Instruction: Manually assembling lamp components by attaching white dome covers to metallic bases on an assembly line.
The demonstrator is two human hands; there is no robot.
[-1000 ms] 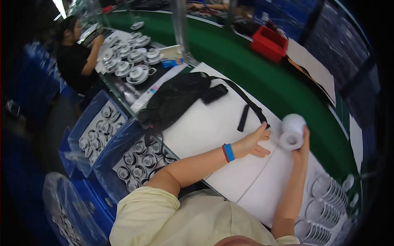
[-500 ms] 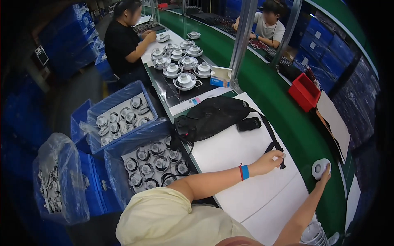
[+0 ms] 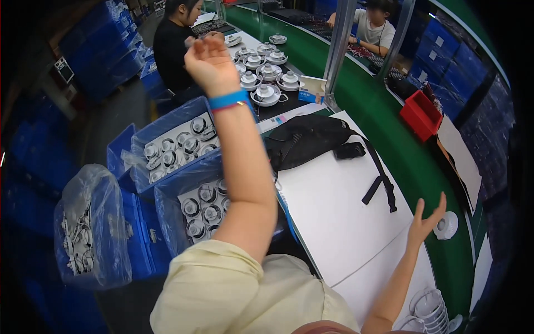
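My left hand (image 3: 212, 67) is raised at the upper left, in front of a co-worker in black (image 3: 173, 53). Its fingers are curled together, with a small pale bit at the tips too blurred to name. My right hand (image 3: 425, 224) is open, thumb and fingers spread, holding nothing. Just beside it, a white round lamp housing (image 3: 446, 226) rests on the green conveyor belt (image 3: 411, 186). Below my right forearm, a stack of white ring-shaped housings (image 3: 429, 309) stands at the lower right.
A black bag (image 3: 308, 139) with a strap lies on the white worktop (image 3: 339, 222). Assembled white lamps (image 3: 267, 94) stand farther back. Blue bins (image 3: 167, 195) of lamp parts and a plastic-lined bag (image 3: 92, 222) are at left. Across the belt are a red bin (image 3: 421, 115) and another person (image 3: 374, 30).
My left hand has swung from above the worktop up and to the left. My right hand has let go of the white lamp housing, now on the belt.
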